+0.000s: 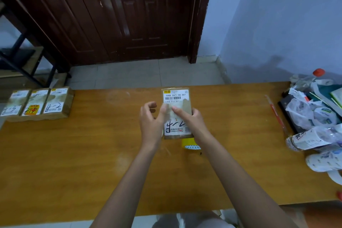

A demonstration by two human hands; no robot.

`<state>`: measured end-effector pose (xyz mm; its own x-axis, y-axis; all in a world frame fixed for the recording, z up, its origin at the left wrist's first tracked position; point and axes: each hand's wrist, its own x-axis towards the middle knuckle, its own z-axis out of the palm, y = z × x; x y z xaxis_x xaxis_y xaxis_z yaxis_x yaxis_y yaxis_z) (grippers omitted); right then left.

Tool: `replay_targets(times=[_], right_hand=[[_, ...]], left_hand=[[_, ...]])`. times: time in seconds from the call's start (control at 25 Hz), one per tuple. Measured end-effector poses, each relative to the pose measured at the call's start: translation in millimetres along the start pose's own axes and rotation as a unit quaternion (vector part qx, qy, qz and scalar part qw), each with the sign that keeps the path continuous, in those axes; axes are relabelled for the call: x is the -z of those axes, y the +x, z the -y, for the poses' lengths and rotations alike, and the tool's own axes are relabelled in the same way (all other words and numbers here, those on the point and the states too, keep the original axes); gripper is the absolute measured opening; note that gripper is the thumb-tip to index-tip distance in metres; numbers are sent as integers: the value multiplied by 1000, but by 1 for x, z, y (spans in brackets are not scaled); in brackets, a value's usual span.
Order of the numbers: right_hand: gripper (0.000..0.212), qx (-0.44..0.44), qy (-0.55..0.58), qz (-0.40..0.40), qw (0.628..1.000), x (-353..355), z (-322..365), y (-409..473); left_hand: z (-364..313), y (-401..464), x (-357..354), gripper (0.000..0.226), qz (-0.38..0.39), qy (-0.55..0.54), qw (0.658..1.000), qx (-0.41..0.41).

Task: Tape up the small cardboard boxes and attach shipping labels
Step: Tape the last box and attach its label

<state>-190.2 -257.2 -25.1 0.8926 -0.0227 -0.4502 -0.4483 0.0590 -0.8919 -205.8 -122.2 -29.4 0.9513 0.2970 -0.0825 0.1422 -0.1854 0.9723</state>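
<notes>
A small cardboard box (176, 96) with a white shipping label on top is held above the middle of the wooden table (74, 153). My right hand (190, 118) grips its right side, thumb lying across the label. My left hand (150, 116) is at the box's left edge, thumb touching the label and the other fingers loosely curled clear of the box. A yellow roll of tape (189, 144) stands on the table just behind the box's near end, partly hidden by my right wrist.
Three labelled boxes (38, 104) sit side by side at the table's far left edge. A heap of plastic bags, bottles and packets (314, 116) fills the right end. A red pen (275, 113) lies beside it. A dark door stands behind.
</notes>
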Motion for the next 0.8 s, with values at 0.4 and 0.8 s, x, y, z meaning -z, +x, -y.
replay_targets(times=[0.4, 0.8], right_hand=[[52, 159, -247, -57, 954, 1, -1, -1], [43, 142, -172, -59, 973, -2, 2, -10]], left_hand=[[3, -2, -16, 57, 38, 56, 997, 48], [-4, -4, -14, 54, 83, -52, 991, 90]])
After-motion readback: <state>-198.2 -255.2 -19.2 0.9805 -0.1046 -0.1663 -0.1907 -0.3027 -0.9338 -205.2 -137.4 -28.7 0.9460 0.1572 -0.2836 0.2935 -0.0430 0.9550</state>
